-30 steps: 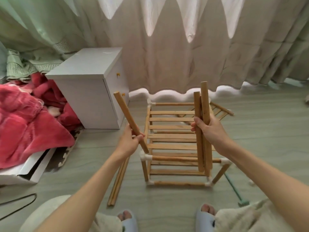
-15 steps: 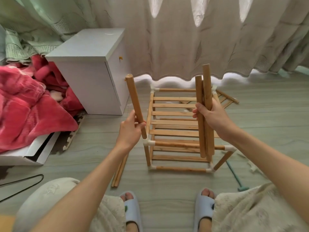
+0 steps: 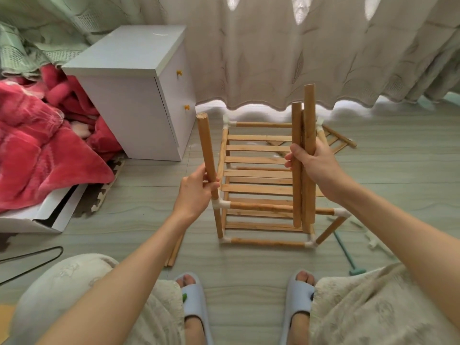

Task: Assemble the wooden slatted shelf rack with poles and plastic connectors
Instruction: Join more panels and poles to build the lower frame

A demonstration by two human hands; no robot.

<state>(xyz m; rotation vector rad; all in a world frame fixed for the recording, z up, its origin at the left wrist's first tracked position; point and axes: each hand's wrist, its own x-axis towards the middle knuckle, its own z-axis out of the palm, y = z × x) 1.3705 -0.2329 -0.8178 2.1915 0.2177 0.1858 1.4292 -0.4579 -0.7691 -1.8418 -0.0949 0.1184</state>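
We see the rack (image 3: 258, 180), part-built, on the floor (image 3: 398, 195) at centre, w/ 2 slatted tiers visible and white plastic connectors (image 3: 220, 204) at the corners. Left hand (image 3: 196, 192) grips 1 pole (image 3: 207, 155), fingers curled round its lower part; the pole stands nearly upright, its foot at the near-left connector. Right hand (image 3: 316, 168) clamps a bundle of poles (image 3: 302, 155), approx. 3, held upright over the rack's right side. Two more poles (image 3: 174, 252) lie on the floor, near left. Far left: 1 white cabinet (image 3: 139, 95), 1 red blanket (image 3: 44, 150). Near edge: 2 slippers (image 3: 194, 302).
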